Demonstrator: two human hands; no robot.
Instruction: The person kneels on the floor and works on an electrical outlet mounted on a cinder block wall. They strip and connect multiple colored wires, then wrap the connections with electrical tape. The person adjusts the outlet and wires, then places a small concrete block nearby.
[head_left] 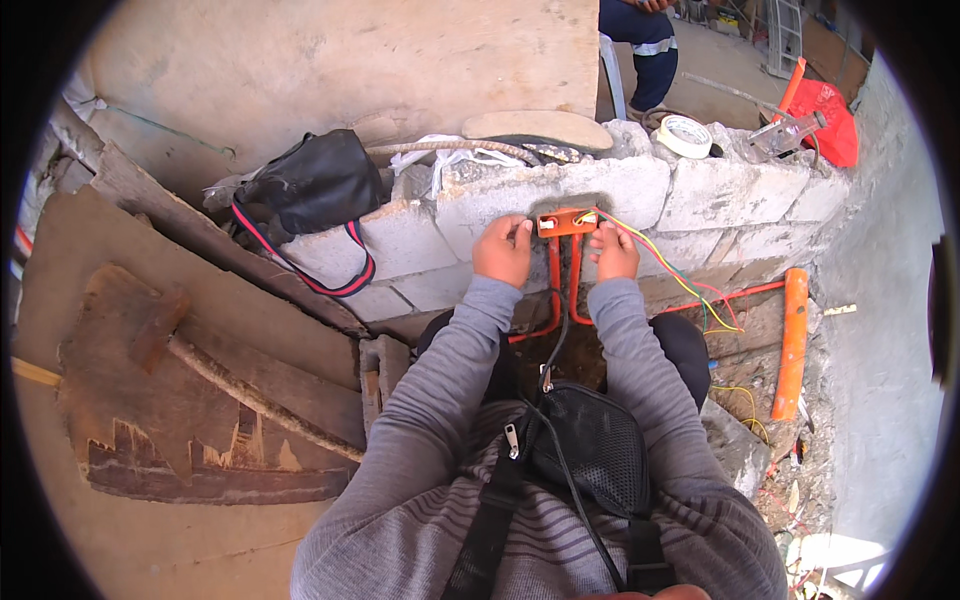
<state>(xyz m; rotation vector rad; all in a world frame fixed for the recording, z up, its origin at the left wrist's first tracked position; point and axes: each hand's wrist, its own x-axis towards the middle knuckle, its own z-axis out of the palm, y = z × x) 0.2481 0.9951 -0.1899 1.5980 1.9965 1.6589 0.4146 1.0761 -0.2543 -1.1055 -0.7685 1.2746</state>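
Observation:
An orange electrical box (558, 227) is set in the block wall, its open front towards me. Multicoloured wires (668, 262), red, yellow and green, come out of its right end and trail down to the right. Two orange conduits (554, 270) drop from its underside. Just left of the box is my left hand (503, 250), thumb and finger pinched together; anything between them is too small to make out. At the box's right end my right hand (614, 250) is closed beside the wires, and what its fingers grip is hidden.
A black bag (318, 185) with a striped strap lies on the wall's left. Along its top sit a tape roll (685, 136), a clear bottle (785, 134) and a red plastic bag (828, 122). An orange pipe (791, 345) lies right; a rusty-headed hammer (255, 395) lies left. Another person's leg (652, 70) shows behind.

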